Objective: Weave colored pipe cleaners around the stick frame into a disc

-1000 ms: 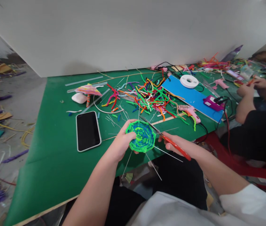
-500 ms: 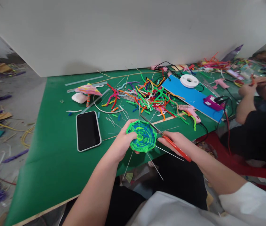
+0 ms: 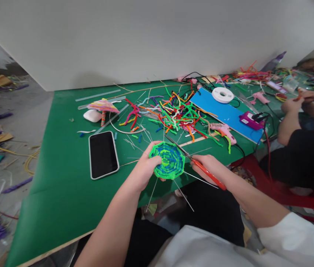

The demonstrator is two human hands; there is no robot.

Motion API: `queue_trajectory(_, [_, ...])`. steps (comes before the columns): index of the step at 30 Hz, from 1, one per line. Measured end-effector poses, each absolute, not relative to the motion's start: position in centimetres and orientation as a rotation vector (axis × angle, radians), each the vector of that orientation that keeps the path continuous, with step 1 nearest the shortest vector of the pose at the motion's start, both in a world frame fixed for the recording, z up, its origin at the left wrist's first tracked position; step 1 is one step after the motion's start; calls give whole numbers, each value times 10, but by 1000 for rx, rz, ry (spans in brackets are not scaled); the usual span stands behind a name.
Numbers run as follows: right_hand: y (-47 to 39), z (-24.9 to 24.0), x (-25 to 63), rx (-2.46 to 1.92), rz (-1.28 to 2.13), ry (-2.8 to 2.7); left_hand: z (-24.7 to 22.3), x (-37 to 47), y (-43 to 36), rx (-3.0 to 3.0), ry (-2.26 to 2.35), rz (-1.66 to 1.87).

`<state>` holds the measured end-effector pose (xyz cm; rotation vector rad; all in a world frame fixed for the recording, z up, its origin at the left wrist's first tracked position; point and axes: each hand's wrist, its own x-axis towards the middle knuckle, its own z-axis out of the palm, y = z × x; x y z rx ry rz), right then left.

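Note:
A round woven disc (image 3: 170, 163) of green and blue fuzzy strands has thin wires sticking out around its edge. My left hand (image 3: 149, 160) grips its left side, thumb on the front face. Closed round the red handles of a pair of scissors (image 3: 208, 172) is my right hand (image 3: 205, 165). The dark blades point up and left, lying along the disc's right edge near a wire. Whether they touch that wire is too small to tell.
A phone (image 3: 103, 155) lies left of the disc on the green table (image 3: 62, 185). Beyond are a small umbrella-like craft (image 3: 103, 106), piled pipe cleaners (image 3: 177, 113), a blue board (image 3: 229, 118), a tape roll (image 3: 223, 95) and a pink glue gun (image 3: 223, 131). At right, a person's hands (image 3: 293, 105).
My right hand's fingers have drawn in closer around the scissor handles. The disc and my left hand have hardly moved.

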<state>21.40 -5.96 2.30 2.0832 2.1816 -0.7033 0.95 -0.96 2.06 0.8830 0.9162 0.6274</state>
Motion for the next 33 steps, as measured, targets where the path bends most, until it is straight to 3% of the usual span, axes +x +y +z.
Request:
queue_trajectory(13, [-59,14,216,2049,-574,2149,18,10,-9,864,915,661])
queue_trajectory(33, [-62,33,225,1930,-1059,2204,16,9,-8,885,913,645])
